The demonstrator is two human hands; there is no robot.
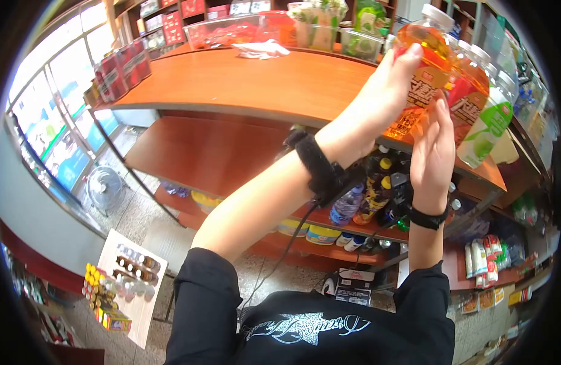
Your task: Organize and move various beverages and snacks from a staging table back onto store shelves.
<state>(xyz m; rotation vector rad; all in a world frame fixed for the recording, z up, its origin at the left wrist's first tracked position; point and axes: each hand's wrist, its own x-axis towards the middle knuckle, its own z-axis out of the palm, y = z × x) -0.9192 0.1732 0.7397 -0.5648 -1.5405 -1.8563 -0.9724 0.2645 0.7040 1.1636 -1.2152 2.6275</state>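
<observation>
At the right end of the counter, my left hand [382,94] wraps round a large clear bottle of amber drink [427,85] with a white cap. My thumb lies along its near side, and the other fingers are hidden behind it. My right hand [433,151] is held up in front of the bottles, its fingers stretched out and close to the lower part of that bottle. Just right of it stand another amber drink bottle [470,104] and a white-and-green bottle [488,135], close together near the counter's edge.
A crumpled white cloth [261,50] lies on the orange-brown counter [244,85]. Red can packs [122,70] stand at its left end, and plastic bins [360,44] line the back. Lower shelves hold bottles [347,204]. A small table [148,298] with bottles and a fan [105,187] stand left.
</observation>
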